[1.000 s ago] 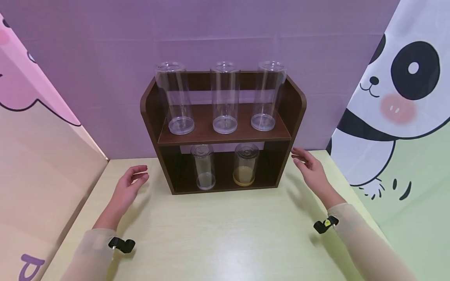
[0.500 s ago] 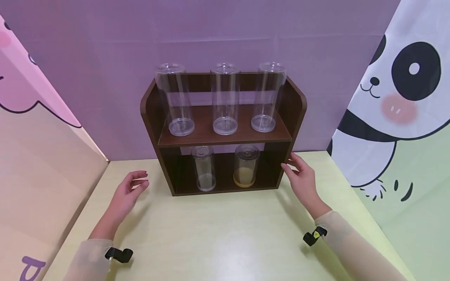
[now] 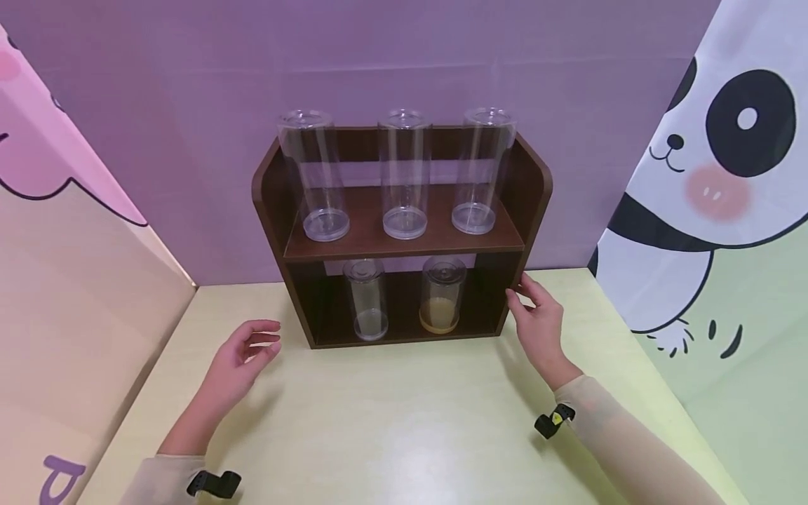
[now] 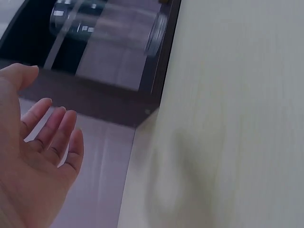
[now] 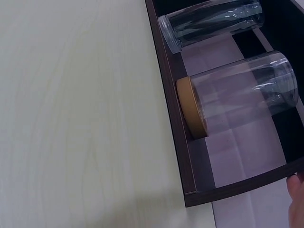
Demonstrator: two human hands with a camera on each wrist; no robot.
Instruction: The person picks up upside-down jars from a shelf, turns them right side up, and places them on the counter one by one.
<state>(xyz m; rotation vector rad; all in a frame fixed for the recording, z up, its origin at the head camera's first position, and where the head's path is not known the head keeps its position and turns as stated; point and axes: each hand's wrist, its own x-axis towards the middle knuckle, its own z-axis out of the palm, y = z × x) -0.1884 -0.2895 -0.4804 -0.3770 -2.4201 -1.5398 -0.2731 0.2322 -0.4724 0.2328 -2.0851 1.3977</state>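
Note:
A small dark brown two-tier wooden shelf [image 3: 404,249] stands on the table. My right hand [image 3: 538,319] is at its right side panel, thumb at the front edge and fingers along the outer face; the right wrist view catches the thumb [image 5: 295,194] at the panel. My left hand [image 3: 243,365] hovers left of the shelf, fingers loosely bent, holding nothing; in the left wrist view, the hand [image 4: 42,152] appears apart from the side panel. Clear jars stand lid-down on the lower tier: one with a clear lid [image 3: 370,324], one with a tan lid [image 5: 191,107].
On the upper tier three taller clear jars stand in a row: left [image 3: 322,175], middle [image 3: 405,175] and right [image 3: 481,172]. The pale table [image 3: 404,421] stretches in front. A purple cloth backdrop [image 3: 404,42] hangs behind, with a panda-printed panel [image 3: 719,189] at right.
My right hand has moved left onto the shelf's side panel. My left hand has shifted slightly right and toward me. The shelf and jars stand where they were.

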